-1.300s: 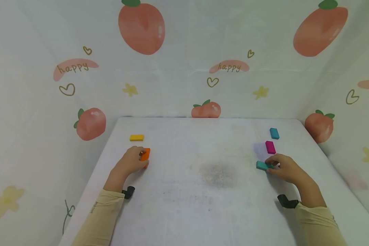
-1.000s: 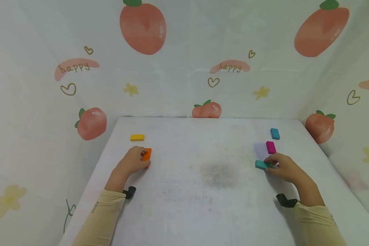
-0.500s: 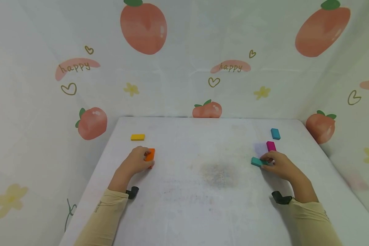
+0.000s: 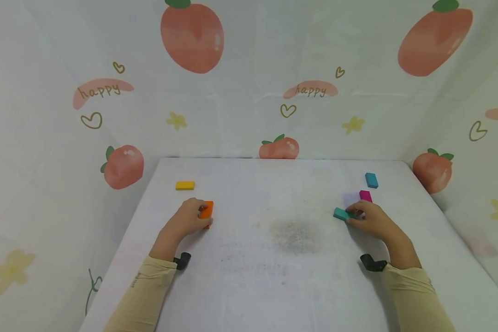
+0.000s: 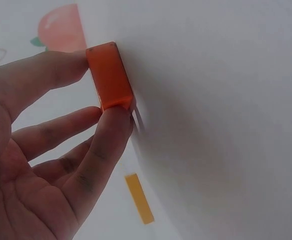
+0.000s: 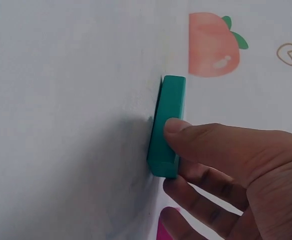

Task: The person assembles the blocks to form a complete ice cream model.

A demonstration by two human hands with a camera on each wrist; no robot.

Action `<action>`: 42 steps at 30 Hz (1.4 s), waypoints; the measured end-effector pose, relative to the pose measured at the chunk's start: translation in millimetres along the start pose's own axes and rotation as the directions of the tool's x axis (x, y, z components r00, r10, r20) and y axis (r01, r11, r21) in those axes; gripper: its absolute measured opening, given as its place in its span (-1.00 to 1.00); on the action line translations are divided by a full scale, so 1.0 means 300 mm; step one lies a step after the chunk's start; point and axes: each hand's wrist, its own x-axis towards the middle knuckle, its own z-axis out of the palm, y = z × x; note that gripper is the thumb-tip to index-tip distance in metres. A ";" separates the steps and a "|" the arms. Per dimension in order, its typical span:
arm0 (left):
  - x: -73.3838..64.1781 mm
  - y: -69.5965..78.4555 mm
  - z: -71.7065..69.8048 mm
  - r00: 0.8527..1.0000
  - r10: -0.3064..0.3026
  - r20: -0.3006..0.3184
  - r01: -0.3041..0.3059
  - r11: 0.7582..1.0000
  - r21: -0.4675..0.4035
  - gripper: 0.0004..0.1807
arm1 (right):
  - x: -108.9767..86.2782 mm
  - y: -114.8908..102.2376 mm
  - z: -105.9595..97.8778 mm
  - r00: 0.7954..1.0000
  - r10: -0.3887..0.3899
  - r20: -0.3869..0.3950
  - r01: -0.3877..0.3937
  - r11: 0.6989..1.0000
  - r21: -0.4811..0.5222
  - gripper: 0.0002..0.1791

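Observation:
On the left side of the table, my left hand (image 4: pixel 189 216) pinches an orange block (image 4: pixel 207 212) between thumb and fingers. The left wrist view shows that orange block (image 5: pixel 109 75) close to the white surface, thumb at one end and a fingertip at the other. Over on the right, my right hand (image 4: pixel 373 220) pinches a teal block (image 4: pixel 340 213). In the right wrist view the thumb lies across the long face of the teal block (image 6: pixel 168 110), with the fingers behind it. A magenta block (image 4: pixel 365 196) sits just beyond my right hand, its near end hidden by the hand.
A yellow block (image 4: pixel 185 185) lies behind my left hand. A blue block (image 4: pixel 371 180) lies at the back right, past the magenta one. The white table (image 4: pixel 253 286) has a grey smudge in its middle and meets a peach-printed curtain (image 4: pixel 240 110) at its back edge.
My left hand has slid right with the orange block. My right hand has moved left and slightly away with the teal block, now covering part of the magenta block. The other blocks stay put.

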 end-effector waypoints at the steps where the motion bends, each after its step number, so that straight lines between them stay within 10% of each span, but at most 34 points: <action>1: 0.001 0.002 0.002 1.000 0.002 0.000 -0.002 1.000 0.003 -0.44 | 0.002 -0.001 0.000 1.000 -0.002 0.000 0.002 1.000 0.004 -0.67; 42: 0.015 0.072 0.061 1.000 0.004 0.015 -0.005 0.999 0.034 -0.44 | 0.098 -0.055 0.044 1.000 0.018 -0.024 -0.017 0.999 0.038 -0.62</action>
